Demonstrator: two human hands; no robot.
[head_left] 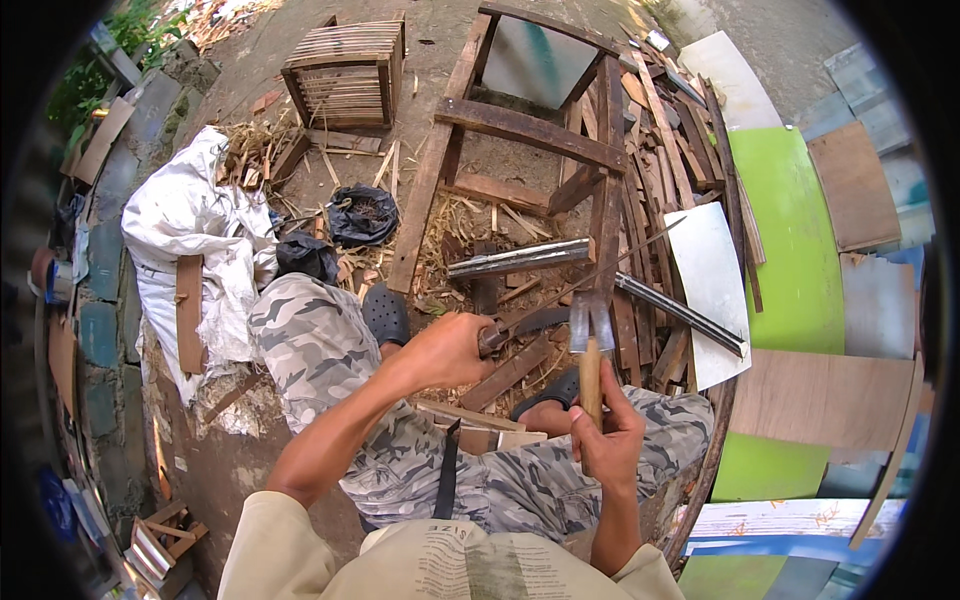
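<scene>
My left hand (455, 350) is closed around the dark handle (492, 339) of a tool. From near that fist, a thin dark strip (640, 242) slants up to the right, and a short dark blade (545, 319) lies close by; I cannot tell which belongs to the handle. In my right hand (612, 440) is the pale wooden handle of a claw hammer (591, 375), its forked metal head pointing away from me. Just beyond the hands stands a dark wooden frame (530, 133). A grey-faced wooden bar (520, 258) lies across its lower part.
Scrap wood (650, 150) is heaped along the right, with a white sheet (705, 295) and green panels (790, 230) beside it. A slatted wooden crate (345, 75) stands at the back left. Closer are a white sack (195, 220) and black plastic bags (360, 215). Shavings litter the ground.
</scene>
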